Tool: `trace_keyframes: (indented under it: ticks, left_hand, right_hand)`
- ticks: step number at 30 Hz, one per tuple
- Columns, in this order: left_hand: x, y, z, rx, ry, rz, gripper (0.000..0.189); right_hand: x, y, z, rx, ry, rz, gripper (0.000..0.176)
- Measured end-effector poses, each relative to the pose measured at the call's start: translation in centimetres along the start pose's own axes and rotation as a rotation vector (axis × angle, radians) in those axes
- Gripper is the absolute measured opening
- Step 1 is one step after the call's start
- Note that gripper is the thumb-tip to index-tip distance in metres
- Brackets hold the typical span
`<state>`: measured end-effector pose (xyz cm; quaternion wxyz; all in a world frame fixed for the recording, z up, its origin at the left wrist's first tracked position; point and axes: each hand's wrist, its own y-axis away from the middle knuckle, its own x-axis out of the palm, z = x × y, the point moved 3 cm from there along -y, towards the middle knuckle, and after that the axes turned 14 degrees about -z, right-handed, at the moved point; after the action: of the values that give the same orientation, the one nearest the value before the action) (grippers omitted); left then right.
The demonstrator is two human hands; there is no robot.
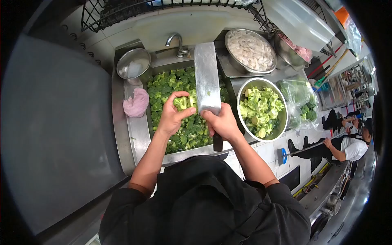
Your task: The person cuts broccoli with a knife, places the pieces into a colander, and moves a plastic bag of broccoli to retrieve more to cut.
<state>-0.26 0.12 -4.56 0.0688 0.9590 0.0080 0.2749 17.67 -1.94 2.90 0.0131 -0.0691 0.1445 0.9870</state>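
Observation:
My left hand (174,116) is curled around a piece of broccoli (184,102), pale cut stem toward the right. Beside it, my right hand (222,122) grips a cleaver (207,73) by its dark handle, the broad metal blade pointing away from me. The blade's left edge is right at the broccoli. Below both hands, a steel sink (139,136) is filled with many green broccoli florets (190,136). To the right stands a steel bowl (284,116) of pale green broccoli stem pieces (261,108).
A faucet (176,43) rises behind the sink. At left are a metal bowl (133,57) and a pink cloth (136,103). Back right sits a bowl of pale strips (250,49); a plastic bag (300,100) of broccoli lies at right. A person (347,148) holds a long-handled tool farther right.

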Motion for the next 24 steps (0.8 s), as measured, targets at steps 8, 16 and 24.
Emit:
trace_keyframes:
  ticks: [8,16,24]
  left_hand:
    - [2.4,1.5,-4.4,0.165,-0.342,0.051,0.067]
    - [3.1,2.2,-4.9,0.252,-0.583,0.151,0.063]
    - [0.1,0.9,-3.0,0.074,-0.291,0.252,0.065]
  right_hand:
    - [-1.6,2.4,1.5,-0.709,0.554,-0.177,0.049]
    - [-0.6,1.9,0.8,-0.739,0.729,-0.156,0.058]
    - [-0.3,-0.1,0.6,-0.437,0.39,-0.044,0.043]
